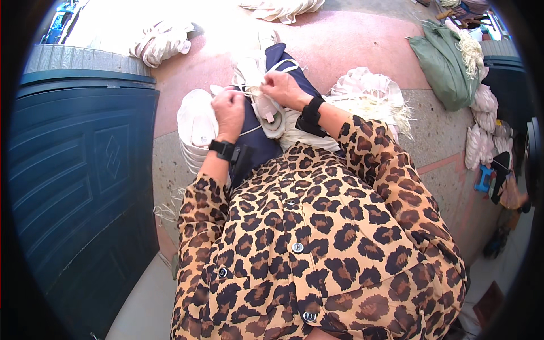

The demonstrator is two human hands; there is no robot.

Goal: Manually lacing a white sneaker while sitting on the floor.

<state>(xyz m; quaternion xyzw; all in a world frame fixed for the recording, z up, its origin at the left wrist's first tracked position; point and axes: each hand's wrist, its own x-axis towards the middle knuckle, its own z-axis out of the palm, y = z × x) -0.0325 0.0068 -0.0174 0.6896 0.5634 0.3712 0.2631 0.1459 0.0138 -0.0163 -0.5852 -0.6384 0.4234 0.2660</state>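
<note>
My left hand (229, 111) and my right hand (283, 89) are close together over my lap, above a dark blue cloth (258, 144). Both pinch a thin white cord (253, 89) that runs between them. Under the right hand lies a white shoe-sole-shaped piece (271, 110), partly hidden by my fingers. A stack of similar white pieces (194, 127) sits just left of my left wrist, which wears a black watch (222, 149). My leopard-print sleeves fill the lower view.
A dark blue panelled door (79, 181) stands at the left. Bundles of white pieces (161, 42) lie on the reddish floor ahead, a frayed white pile (371, 93) at my right, and a green sack (445, 62) with more bundles at the far right.
</note>
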